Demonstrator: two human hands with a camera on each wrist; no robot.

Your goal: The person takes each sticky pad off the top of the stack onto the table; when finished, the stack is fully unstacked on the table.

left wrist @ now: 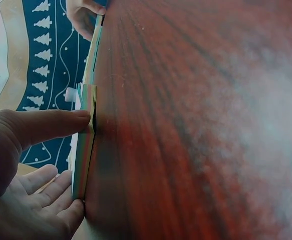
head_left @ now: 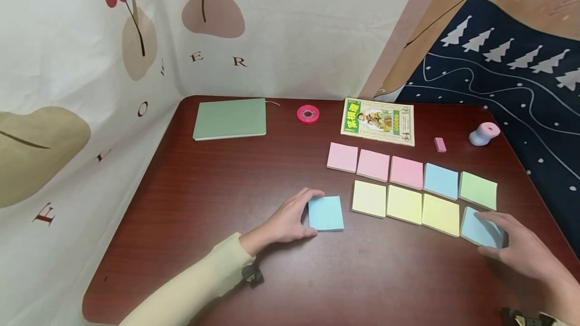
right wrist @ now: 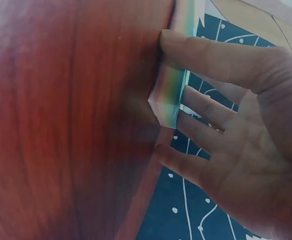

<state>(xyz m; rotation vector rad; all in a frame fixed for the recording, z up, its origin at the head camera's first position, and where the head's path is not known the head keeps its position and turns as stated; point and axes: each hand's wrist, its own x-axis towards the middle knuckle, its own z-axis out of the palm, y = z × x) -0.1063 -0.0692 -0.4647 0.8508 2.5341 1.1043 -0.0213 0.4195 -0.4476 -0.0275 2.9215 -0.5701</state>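
Observation:
My left hand (head_left: 290,218) spans a light blue sticky note pad (head_left: 327,214) flat on the table, thumb at its near edge and fingers at its far left corner. In the left wrist view its thumb (left wrist: 55,125) presses the pad's striped, many-coloured side (left wrist: 81,162). Over at the right, my right hand (head_left: 521,245) holds another blue sticky note pad (head_left: 476,226), the last in the front row. The right wrist view has the thumb (right wrist: 206,55) against that pad's layered edge (right wrist: 168,95), with the other fingers spread beyond it.
Three yellow pads (head_left: 404,204) continue the front row. Behind them run three pink pads (head_left: 373,165), a blue pad (head_left: 441,181) and a green pad (head_left: 478,190). Farther back lie a green notebook (head_left: 231,119), pink tape roll (head_left: 308,113), illustrated booklet (head_left: 378,120), pink eraser (head_left: 440,145) and pink-and-white spool (head_left: 484,134).

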